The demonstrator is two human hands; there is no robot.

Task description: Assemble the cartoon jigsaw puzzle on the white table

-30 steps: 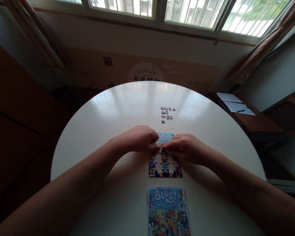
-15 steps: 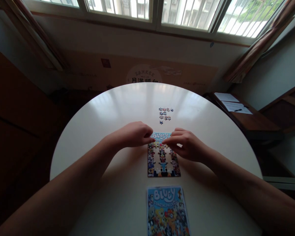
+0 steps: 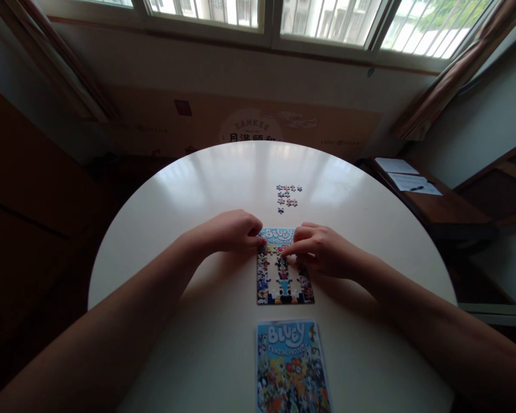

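A partly filled jigsaw puzzle [image 3: 285, 299] with a Bluey title lies on the round white table, with pale gaps on both sides of its middle column. At its upper left edge is my left hand [image 3: 241, 230], fingers curled, a fingertip on the border; anything inside the curl is hidden. My right hand [image 3: 322, 246] comes in over the right border. Its index finger stretches to the upper middle of the puzzle and touches there, while the other fingers bend loosely. Several loose puzzle pieces [image 3: 287, 195] lie beyond the puzzle in uneven rows.
A printed picture sheet [image 3: 292, 367] with the same artwork lies nearer to me on the white table [image 3: 163, 201]. To the right, papers and a pen [image 3: 417, 188] rest on a wooden side table [image 3: 456, 212]. Windows and a wall are beyond.
My right index finger has shifted slightly down and left on the puzzle. My left fingertip has drawn back a little toward the left border. The view has tilted slightly.
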